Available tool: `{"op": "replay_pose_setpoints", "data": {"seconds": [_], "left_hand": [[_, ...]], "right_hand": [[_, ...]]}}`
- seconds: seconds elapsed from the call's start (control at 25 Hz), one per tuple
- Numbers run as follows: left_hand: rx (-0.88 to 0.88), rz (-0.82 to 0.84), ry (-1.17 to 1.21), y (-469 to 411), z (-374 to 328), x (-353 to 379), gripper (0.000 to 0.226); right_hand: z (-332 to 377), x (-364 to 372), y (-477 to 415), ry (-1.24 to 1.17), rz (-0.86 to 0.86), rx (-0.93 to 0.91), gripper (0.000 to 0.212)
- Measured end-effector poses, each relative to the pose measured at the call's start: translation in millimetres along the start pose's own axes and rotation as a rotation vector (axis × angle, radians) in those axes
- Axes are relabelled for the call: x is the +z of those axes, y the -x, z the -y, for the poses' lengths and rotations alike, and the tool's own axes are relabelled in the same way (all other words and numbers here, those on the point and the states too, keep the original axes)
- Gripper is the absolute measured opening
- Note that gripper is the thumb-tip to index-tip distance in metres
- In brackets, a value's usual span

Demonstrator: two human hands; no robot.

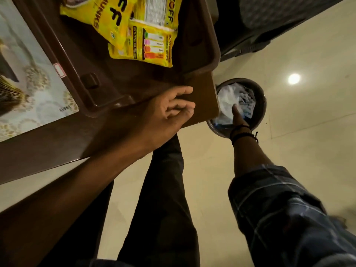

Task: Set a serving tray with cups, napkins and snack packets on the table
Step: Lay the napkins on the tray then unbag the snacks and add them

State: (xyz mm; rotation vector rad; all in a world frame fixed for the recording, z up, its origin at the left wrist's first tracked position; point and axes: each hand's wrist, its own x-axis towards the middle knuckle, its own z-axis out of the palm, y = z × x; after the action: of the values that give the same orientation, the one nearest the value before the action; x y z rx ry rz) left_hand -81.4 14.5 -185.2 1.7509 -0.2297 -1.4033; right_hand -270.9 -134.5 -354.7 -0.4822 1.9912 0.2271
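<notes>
A dark brown serving tray (81, 54) lies on the brown table (57, 143). Yellow snack packets (123, 27) lie in the tray, one partly over another. A cup (74, 1) shows only as a rim at the top edge. My left hand (169, 112) rests flat on the table corner just past the tray's near rim, fingers loosely apart, holding nothing. My right hand (238, 117) reaches down into a round dark bin (260, 101) on the floor beside the table; its fingers are hidden among white and blue wrappers (229, 97), so its grip cannot be made out.
A patterned placemat (30, 89) covers the table to the left of the tray. A dark piece of furniture (269, 20) stands at the upper right. The cream tiled floor (308, 122) reflects a lamp. My legs stand between the table and the bin.
</notes>
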Motion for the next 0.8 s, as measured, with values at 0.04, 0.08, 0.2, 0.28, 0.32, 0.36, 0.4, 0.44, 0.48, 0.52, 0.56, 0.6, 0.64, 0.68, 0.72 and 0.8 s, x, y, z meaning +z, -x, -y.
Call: {"op": "replay_pose_setpoints", "data": {"seconds": [0.04, 0.08, 0.2, 0.28, 0.32, 0.36, 0.4, 0.44, 0.48, 0.52, 0.56, 0.6, 0.64, 0.68, 0.72, 0.8], "left_hand": [[-0.006, -0.004, -0.005, 1.9, 2.1, -1.8, 0.043], [-0.011, -0.009, -0.012, 4.5, 2.3, -4.0, 0.042], [0.006, -0.032, -0.035, 11.5, -1.3, -12.8, 0.039], [0.027, -0.064, -0.019, 15.7, -5.2, -21.6, 0.038], [0.036, -0.08, -0.007, 17.2, -7.7, -26.2, 0.038], [0.043, -0.093, 0.004, 18.6, -9.5, -30.6, 0.038], [0.052, -0.109, 0.018, 21.0, -12.8, -36.4, 0.039], [0.065, -0.131, 0.034, 23.4, -15.4, -42.5, 0.039], [0.081, -0.161, 0.051, 25.3, -17.8, -49.6, 0.038], [0.096, -0.197, 0.07, 26.1, -19.5, -56.8, 0.037], [0.106, -0.235, 0.092, 26.5, -20.5, -64.0, 0.036], [0.111, -0.272, 0.118, 26.5, -19.8, -70.8, 0.034], [0.113, -0.306, 0.145, 26.3, -18.0, -77.5, 0.033], [0.109, -0.333, 0.166, 25.9, -15.2, -82.3, 0.032], [0.106, -0.358, 0.172, 25.6, -12.0, -86.1, 0.032], [0.132, -0.421, 0.117, 24.7, -7.0, -93.4, 0.033]], "right_hand": [[0.1, 0.3, 4.0, 0.044, -0.019, -0.008, 0.078], [0.6, -1.9, 9.9, 0.011, -0.031, -0.024, 0.076], [1.9, -3.1, 35.8, -0.181, -0.037, -0.145, 0.071], [7.9, 0.9, 65.8, -0.275, -0.042, -0.295, 0.07], [11.9, 4.0, 84.7, -0.283, -0.053, -0.382, 0.068], [15.3, 8.0, 104.6, -0.275, -0.065, -0.471, 0.065], [17.8, 12.3, 126.9, -0.269, -0.074, -0.562, 0.061], [18.7, 17.8, 147.8, -0.264, -0.077, -0.641, 0.058], [18.7, 25.3, 169.1, -0.26, -0.068, -0.714, 0.056], [19.5, 34.1, 190.1, -0.236, -0.056, -0.798, 0.056], [20.8, 44.4, 210.6, -0.179, -0.063, -0.912, 0.056], [22.3, 55.6, 227.5, -0.099, -0.079, -1.057, 0.056], [24.9, 68.1, 240.0, -0.008, -0.08, -1.213, 0.054], [28.3, 79.9, 247.9, 0.096, -0.063, -1.344, 0.051], [32.2, 91.5, 253.2, 0.206, -0.033, -1.412, 0.047], [41.1, 114.2, 254.3, 0.427, 0.021, -1.347, 0.05]]}}
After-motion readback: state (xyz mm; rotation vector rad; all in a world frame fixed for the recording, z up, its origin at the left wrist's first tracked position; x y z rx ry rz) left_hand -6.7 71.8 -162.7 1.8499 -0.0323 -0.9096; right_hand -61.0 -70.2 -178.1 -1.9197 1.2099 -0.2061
